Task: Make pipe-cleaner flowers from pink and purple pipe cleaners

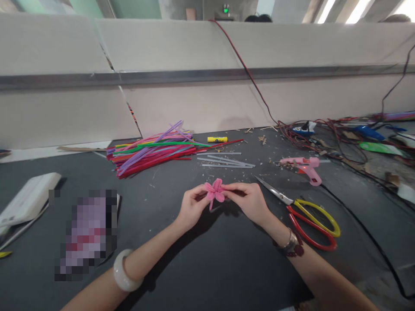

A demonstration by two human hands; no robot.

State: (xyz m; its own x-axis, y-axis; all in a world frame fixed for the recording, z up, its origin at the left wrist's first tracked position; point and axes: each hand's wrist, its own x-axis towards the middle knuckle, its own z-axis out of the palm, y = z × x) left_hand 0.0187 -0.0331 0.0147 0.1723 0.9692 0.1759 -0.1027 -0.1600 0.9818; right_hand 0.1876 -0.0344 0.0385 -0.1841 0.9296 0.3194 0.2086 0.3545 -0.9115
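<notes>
Between my two hands is a pink pipe-cleaner flower [215,190] with several looped petals and a short stem pointing down. My left hand [193,205] pinches its left side, thumb and forefinger closed. At the flower's right petals, my right hand [251,199] pinches with thumb and forefinger too. Both hands are held just above the dark table [155,276]. Scissors [293,202] with one yellow and one red handle lie to the right of my right hand, blades spread slightly. Beyond the flower lie several translucent glue sticks [227,161].
A heap of coloured pipe cleaners [155,151] lies at the back left, beside a yellow tube [217,139]. A pink glue gun [304,166] rests at right, its black cord [363,233] trailing forward. Tangled wires [295,131] fill the back right. A white box [30,198] sits far left.
</notes>
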